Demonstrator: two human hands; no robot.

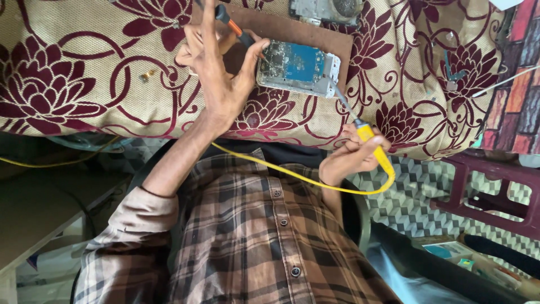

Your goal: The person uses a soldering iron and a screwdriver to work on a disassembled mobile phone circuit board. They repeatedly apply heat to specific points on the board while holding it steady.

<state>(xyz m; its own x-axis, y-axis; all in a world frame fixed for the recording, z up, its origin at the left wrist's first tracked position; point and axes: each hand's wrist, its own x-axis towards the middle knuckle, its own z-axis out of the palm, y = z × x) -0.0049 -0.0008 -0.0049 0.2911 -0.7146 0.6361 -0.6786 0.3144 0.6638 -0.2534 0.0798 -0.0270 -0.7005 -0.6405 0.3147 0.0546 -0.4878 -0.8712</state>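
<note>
Head-camera view, seen inverted, over a desk draped in a beige woven cloth (67, 67) patterned with maroon flowers. Centre: opened mobile phone with blue circuit board and pale frame exposed (298, 67), lying flat on a brown rectangular board (287, 31) that rests on the cloth. Left hand (216, 70) raised over the phone's left edge, fingers spread, thumb and forefinger pinched shut around a slim black-and-orange-handled tool (233, 25) whose tip meets the phone's upper left corner. Right hand (351, 155) below and right of the phone, grip closed around a yellow-handled probe (371, 141); its thin grey metal shaft (343, 101) angled up to touch the phone's lower right corner. Yellow cable (270, 166) trailing from the probe handle in a loop across the brown checked shirt (253, 236) toward the left forearm. Small brass-coloured screws (147, 74) loose on the cloth, well left of the phone. Second grey metal device part (326, 10) at the top edge, just beyond the board. At right: maroon plastic stool (495, 191) over a grey geometric-patterned floor (410, 202); brick-patterned wall covering (520, 101) at the far right edge.
</note>
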